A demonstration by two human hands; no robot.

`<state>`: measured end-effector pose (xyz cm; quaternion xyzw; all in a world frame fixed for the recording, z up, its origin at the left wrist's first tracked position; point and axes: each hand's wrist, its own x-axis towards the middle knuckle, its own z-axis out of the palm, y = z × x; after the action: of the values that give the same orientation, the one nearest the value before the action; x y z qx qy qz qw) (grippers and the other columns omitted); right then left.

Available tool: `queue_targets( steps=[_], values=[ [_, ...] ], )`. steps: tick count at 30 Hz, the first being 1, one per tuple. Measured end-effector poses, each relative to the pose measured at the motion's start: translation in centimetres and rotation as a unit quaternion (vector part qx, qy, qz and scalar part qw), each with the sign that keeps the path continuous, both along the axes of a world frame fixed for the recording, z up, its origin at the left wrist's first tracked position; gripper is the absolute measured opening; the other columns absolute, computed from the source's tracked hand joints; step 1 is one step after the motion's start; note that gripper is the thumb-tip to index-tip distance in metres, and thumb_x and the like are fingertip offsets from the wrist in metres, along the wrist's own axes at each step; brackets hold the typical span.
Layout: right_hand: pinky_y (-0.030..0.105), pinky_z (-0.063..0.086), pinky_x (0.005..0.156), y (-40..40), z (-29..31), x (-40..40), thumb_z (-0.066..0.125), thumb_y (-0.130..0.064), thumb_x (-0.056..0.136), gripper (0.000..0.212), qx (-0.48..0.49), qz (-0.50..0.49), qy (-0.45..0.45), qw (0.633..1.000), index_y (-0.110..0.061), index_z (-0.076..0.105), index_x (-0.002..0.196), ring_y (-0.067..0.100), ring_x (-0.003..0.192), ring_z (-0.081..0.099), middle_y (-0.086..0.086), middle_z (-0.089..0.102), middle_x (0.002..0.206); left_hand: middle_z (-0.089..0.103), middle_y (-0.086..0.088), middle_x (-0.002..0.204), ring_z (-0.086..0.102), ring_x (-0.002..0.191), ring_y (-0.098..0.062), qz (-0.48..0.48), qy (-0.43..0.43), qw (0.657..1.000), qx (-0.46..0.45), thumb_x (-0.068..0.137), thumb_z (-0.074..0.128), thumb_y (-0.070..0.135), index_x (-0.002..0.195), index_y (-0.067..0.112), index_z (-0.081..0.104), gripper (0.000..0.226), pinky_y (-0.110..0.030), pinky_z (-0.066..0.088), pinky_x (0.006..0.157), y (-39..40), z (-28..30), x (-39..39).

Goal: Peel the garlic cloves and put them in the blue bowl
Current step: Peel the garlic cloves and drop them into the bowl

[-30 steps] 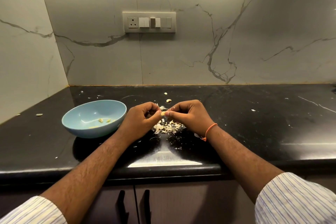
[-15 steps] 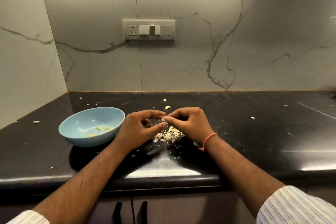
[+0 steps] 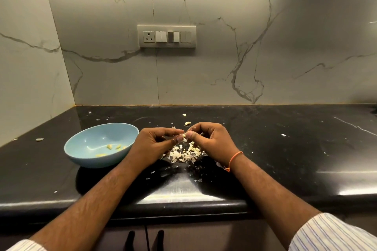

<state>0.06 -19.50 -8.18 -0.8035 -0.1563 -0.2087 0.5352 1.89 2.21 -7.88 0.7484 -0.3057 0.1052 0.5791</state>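
Black stone countertop, glossy and flecked with bits of skin, and we have both hands up over the middle of it, a little back from the front edge. Our left hand and right hand meet fingertip to fingertip, and between them sits one small garlic clove — pinched from both sides, thumbs and forefingers curled in on it. That looks like a peeling grip: one hand steadies, the other works the skin loose, though which does which we cannot tell from here.

Right below the hands lies the pile of papery skins, and that placement makes sense — we hold the clove above the heap so the scraps fall in one spot. The blue bowl sits just left of our left hand, toward the left end of the countertop, close enough for a short drop once the clove is bare. Several pale peeled pieces already lie in its bottom, so we judge the job well under way.

Two more cloves wait behind the hands, toward the back edge near the wall, and another small piece lies by the left edge. An orange thread circles our right wrist, clear of the work.
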Motion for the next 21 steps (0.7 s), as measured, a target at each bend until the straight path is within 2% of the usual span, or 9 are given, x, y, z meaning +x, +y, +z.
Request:
queue_targets(
  steps=[3, 5, 7, 10, 13, 16, 18, 20, 21],
  values=[
    [0.028, 0.057, 0.067, -0.14, -0.15, 0.18, 0.077, -0.023, 0.094, 0.011, -0.022, -0.071, -0.010, 0.997, -0.019, 0.079, 0.083, 0.006, 0.065, 0.065, -0.004, 0.076, 0.073, 0.080, 0.001, 0.078, 0.068, 0.063, -0.003, 0.000, -0.010, 1.000, -0.001, 0.087, 0.082, 0.015, 0.109, 0.014, 0.082, 0.022, -0.019, 0.056, 0.065, 0.04, -0.04, -0.01],
    [0.021, 0.052, 0.064, -0.29, -0.35, 0.42, 0.076, -0.028, 0.094, 0.011, -0.085, -0.114, -0.030, 0.989, -0.024, 0.079, 0.085, 0.001, 0.059, 0.060, -0.011, 0.072, 0.069, 0.080, 0.002, 0.077, 0.067, 0.062, 0.000, -0.002, -0.011, 1.000, -0.002, 0.086, 0.083, 0.012, 0.108, 0.011, 0.082, 0.023, -0.016, 0.054, 0.065, 0.04, -0.10, -0.03],
    [0.022, 0.049, 0.063, -0.29, -0.52, 0.52, 0.072, -0.032, 0.097, 0.008, -0.144, -0.127, -0.041, 0.981, -0.028, 0.080, 0.094, 0.003, 0.059, 0.059, -0.016, 0.068, 0.068, 0.079, 0.000, 0.075, 0.064, 0.060, -0.004, -0.003, -0.007, 1.000, 0.003, 0.085, 0.085, 0.012, 0.107, 0.014, 0.083, 0.022, -0.019, 0.053, 0.065, 0.09, -0.24, 0.13],
    [0.026, 0.054, 0.070, -0.41, -0.50, 0.48, 0.074, -0.036, 0.095, 0.013, -0.181, -0.128, -0.034, 0.975, -0.032, 0.082, 0.103, 0.002, 0.066, 0.062, -0.020, 0.069, 0.074, 0.068, -0.005, 0.062, 0.050, 0.057, -0.019, -0.003, 0.003, 1.000, 0.015, 0.084, 0.088, 0.018, 0.104, 0.022, 0.084, 0.020, -0.029, 0.044, 0.062, 0.29, -0.59, 0.50],
    [0.024, 0.050, 0.066, -0.68, -0.18, 0.19, 0.087, -0.041, 0.082, 0.012, -0.196, -0.151, -0.056, 0.967, -0.033, 0.083, 0.091, 0.001, 0.065, 0.061, -0.021, 0.067, 0.075, 0.069, 0.004, 0.063, 0.051, 0.056, -0.015, 0.002, 0.004, 1.000, 0.022, 0.082, 0.089, 0.019, 0.102, 0.021, 0.082, 0.021, -0.028, 0.047, 0.059, 0.36, -0.56, 0.37],
    [0.022, 0.045, 0.063, -0.76, -0.06, 0.07, 0.088, -0.042, 0.080, 0.016, -0.207, -0.174, -0.077, 0.960, -0.029, 0.080, 0.084, -0.001, 0.063, 0.057, -0.022, 0.061, 0.071, 0.073, 0.006, 0.066, 0.057, 0.057, -0.008, 0.017, -0.002, 0.999, 0.029, 0.081, 0.090, 0.017, 0.103, 0.018, 0.080, 0.024, -0.021, 0.053, 0.061, 0.28, -0.41, 0.04],
    [0.025, 0.050, 0.066, -0.69, -0.24, 0.35, 0.085, -0.040, 0.085, 0.013, -0.200, -0.161, -0.077, 0.963, -0.027, 0.081, 0.085, 0.000, 0.067, 0.060, -0.019, 0.066, 0.078, 0.072, 0.007, 0.065, 0.056, 0.056, -0.009, 0.019, 0.001, 0.999, 0.030, 0.081, 0.090, 0.015, 0.103, 0.017, 0.080, 0.024, -0.020, 0.052, 0.060, 0.25, -0.44, 0.02],
    [0.032, 0.056, 0.078, -0.56, -0.52, 0.56, 0.081, -0.031, 0.091, 0.005, -0.199, -0.128, -0.078, 0.968, -0.028, 0.083, 0.094, 0.008, 0.083, 0.066, -0.016, 0.073, 0.096, 0.069, 0.008, 0.062, 0.053, 0.055, -0.007, 0.020, 0.002, 0.999, 0.032, 0.081, 0.090, 0.015, 0.103, 0.017, 0.080, 0.024, -0.020, 0.050, 0.059, 0.26, -0.44, 0.02],
    [0.035, 0.057, 0.084, -0.49, -0.63, 0.60, 0.078, -0.027, 0.092, 0.009, -0.207, -0.120, -0.080, 0.968, -0.029, 0.083, 0.100, 0.011, 0.093, 0.066, -0.015, 0.074, 0.105, 0.069, 0.008, 0.061, 0.053, 0.055, -0.007, 0.021, 0.001, 0.999, 0.034, 0.081, 0.090, 0.016, 0.103, 0.017, 0.080, 0.024, -0.020, 0.050, 0.060, 0.27, -0.45, 0.01]
  ],
)
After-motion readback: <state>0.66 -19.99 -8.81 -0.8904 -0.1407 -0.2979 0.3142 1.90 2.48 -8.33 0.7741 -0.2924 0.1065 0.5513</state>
